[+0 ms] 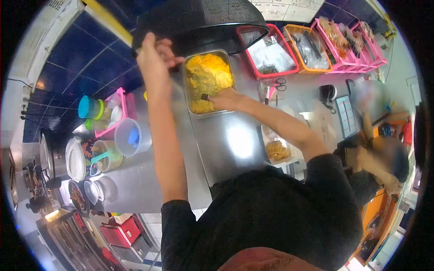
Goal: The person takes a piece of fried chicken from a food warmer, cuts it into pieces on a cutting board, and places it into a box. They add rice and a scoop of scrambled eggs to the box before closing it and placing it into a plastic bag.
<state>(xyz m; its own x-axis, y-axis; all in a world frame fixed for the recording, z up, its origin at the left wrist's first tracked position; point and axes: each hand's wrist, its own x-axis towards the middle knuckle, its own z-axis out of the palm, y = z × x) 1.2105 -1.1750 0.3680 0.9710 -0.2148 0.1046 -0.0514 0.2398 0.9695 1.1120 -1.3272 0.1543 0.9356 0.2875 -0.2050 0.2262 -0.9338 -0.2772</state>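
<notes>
My left hand [156, 54] is raised at the back of the steel table, fingers curled at the edge of a large black mesh cover [203, 20], which is tilted up. Below the cover sits a rectangular metal tray [186, 92] of yellow, crumbly-looking food [210, 72]. My right hand [224, 99] reaches into the tray's near part, closed around a small tool with a dark end [205, 97]. The rest of that tool is hidden by my hand and the food, so its kind does not show.
Red [296, 70] and orange [323, 70] baskets and pink racks [348, 70] line the back right. Scissors [280, 84] lie before them. Plastic tubs [131, 137] stand at left. A box with fried-looking food [278, 150] is near my right elbow. Another person [375, 167] is at right.
</notes>
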